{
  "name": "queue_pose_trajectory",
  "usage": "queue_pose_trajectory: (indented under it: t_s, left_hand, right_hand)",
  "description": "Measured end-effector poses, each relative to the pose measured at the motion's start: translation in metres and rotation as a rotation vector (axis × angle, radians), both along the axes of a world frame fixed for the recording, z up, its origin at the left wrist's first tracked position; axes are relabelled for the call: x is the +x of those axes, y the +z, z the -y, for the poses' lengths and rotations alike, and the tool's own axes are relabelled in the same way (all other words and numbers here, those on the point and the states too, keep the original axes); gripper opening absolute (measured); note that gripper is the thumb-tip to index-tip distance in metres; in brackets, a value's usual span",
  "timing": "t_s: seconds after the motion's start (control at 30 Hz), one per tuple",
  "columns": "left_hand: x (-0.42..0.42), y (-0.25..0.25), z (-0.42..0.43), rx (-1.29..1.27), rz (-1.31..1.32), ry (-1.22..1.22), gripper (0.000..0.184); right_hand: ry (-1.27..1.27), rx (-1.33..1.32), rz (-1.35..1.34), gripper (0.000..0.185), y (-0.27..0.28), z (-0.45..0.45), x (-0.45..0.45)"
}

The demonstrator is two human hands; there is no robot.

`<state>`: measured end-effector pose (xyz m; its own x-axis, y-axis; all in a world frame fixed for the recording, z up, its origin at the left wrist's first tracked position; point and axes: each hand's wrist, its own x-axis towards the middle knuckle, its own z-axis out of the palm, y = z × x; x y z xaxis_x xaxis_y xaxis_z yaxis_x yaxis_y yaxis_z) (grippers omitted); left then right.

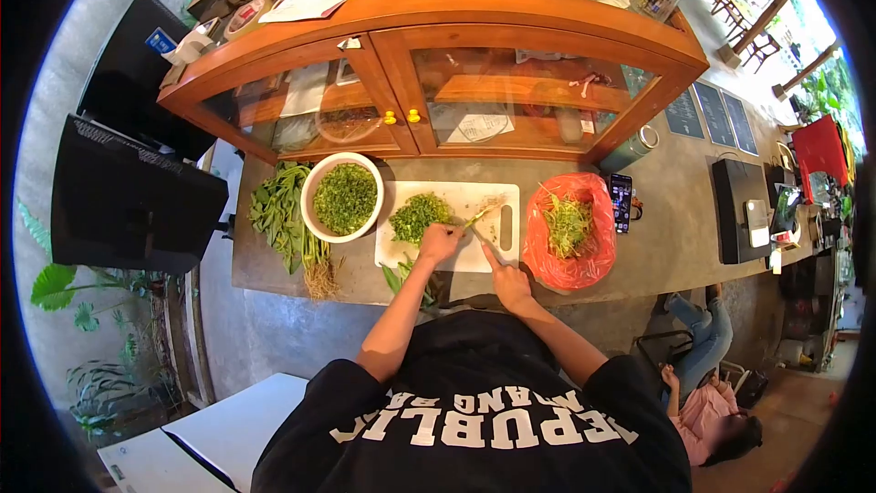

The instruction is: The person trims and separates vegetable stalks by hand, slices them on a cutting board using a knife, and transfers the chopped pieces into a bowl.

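Note:
A white cutting board [447,264] lies on the grey counter, with a pile of chopped greens [418,217] on its left part. My left hand [441,242] is closed at the right edge of the pile, on a thin green stalk [476,217] that points up and right. My right hand [510,284] is closed near the board's lower edge, its index finger stretched along a knife, of which little shows. Left of the board stands a white bowl [306,210] of chopped greens. On the right, a red plastic bag [598,256] holds pale trimmings [568,225].
Uncut leafy greens with roots [281,210] lie left of the bowl. Behind the board stands a wooden glass-door cabinet [401,91]. A phone [620,201] and a dark green bottle [625,153] are beyond the bag. A person [707,411] sits at the lower right.

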<state>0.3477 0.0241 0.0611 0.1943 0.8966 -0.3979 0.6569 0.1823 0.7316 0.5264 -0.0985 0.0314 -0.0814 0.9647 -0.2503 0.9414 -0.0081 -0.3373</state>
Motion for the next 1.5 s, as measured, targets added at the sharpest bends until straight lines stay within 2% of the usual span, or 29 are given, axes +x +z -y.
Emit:
queue_pose_trajectory:
  t_s: [0.03, 0.17, 0.23, 0.27, 0.33, 0.37, 0.5, 0.57, 0.67, 0.73, 0.8, 0.93, 1.0, 1.1, 1.23, 1.3, 1.4, 1.43, 1.47, 1.5]
  left_hand:
    - [-0.003, 0.016, 0.001, -0.065, 0.045, 0.064, 0.029]
    - [-0.02, 0.008, 0.004, -0.04, 0.107, 0.09, 0.026]
    - [-0.027, -0.002, 0.005, -0.007, 0.182, 0.105, 0.03]
    - [-0.032, -0.007, 0.006, -0.003, 0.18, 0.115, 0.03]
    - [-0.037, -0.013, 0.009, 0.039, 0.346, 0.171, 0.03]
    - [-0.039, -0.016, 0.011, 0.036, 0.347, 0.175, 0.03]
    - [-0.044, 0.0, 0.016, -0.183, 0.495, 0.235, 0.026]
    - [-0.043, -0.001, 0.017, -0.313, 0.562, 0.3, 0.025]
    - [-0.042, 0.001, 0.018, -0.355, 0.583, 0.312, 0.025]
    - [-0.041, 0.004, 0.018, -0.36, 0.578, 0.319, 0.025]
    - [-0.04, 0.005, 0.019, -0.368, 0.571, 0.33, 0.025]
    - [-0.042, 0.006, 0.019, -0.36, 0.608, 0.361, 0.025]
    - [-0.043, 0.004, 0.019, -0.347, 0.617, 0.378, 0.025]
    - [-0.045, -0.004, 0.021, -0.347, 0.644, 0.368, 0.025]
    - [-0.042, -0.006, 0.021, -0.33, 0.636, 0.377, 0.024]
    - [-0.038, -0.005, 0.021, -0.33, 0.644, 0.375, 0.024]
    - [-0.036, -0.002, 0.022, -0.309, 0.611, 0.371, 0.023]
    - [-0.036, -0.002, 0.021, -0.309, 0.599, 0.375, 0.023]
    - [-0.036, -0.001, 0.021, -0.31, 0.586, 0.377, 0.023]
    - [-0.036, -0.002, 0.021, -0.31, 0.586, 0.377, 0.023]
  right_hand:
    - [-0.002, -0.021, -0.004, 0.08, 0.001, -0.003, -0.002]
    - [0.007, -0.073, -0.039, 0.079, 0.007, -0.007, -0.009]
    - [-0.014, -0.071, -0.079, 0.067, 0.014, -0.009, -0.007]
    - [-0.003, -0.069, -0.081, 0.067, 0.017, -0.009, -0.008]
    - [-0.183, 0.041, -0.26, 0.038, 0.019, -0.009, -0.006]
    - [-0.234, 0.035, -0.299, 0.028, 0.014, -0.01, -0.004]
    - [-0.299, -0.071, -0.293, 0.029, 0.014, -0.016, -0.004]
    - [-0.206, 0.172, -0.286, 0.032, -0.015, -0.02, -0.004]
    - [-0.223, 0.178, -0.315, 0.031, -0.015, -0.031, -0.013]
    - [-0.248, 0.159, -0.359, 0.032, -0.02, -0.041, -0.019]
    - [-0.263, 0.032, -0.336, 0.032, -0.017, -0.048, -0.024]
    - [-0.21, 0.021, -0.281, 0.033, -0.003, -0.047, -0.023]
    - [-0.155, 0.163, -0.354, 0.033, -0.001, -0.046, -0.023]
    - [-0.162, 0.045, -0.331, 0.034, -0.004, -0.05, -0.023]
    - [-0.16, 0.015, -0.308, 0.035, -0.001, -0.059, -0.024]
    - [-0.15, 0.043, -0.209, 0.03, 0.0, -0.065, -0.022]
    - [-0.181, 0.079, -0.254, 0.025, -0.001, -0.089, -0.017]
    - [-0.169, 0.124, -0.157, 0.019, -0.001, -0.096, -0.016]
    - [-0.167, 0.124, -0.158, 0.019, -0.001, -0.103, -0.015]
    - [-0.108, 0.233, -0.077, 0.019, 0.005, -0.11, -0.013]
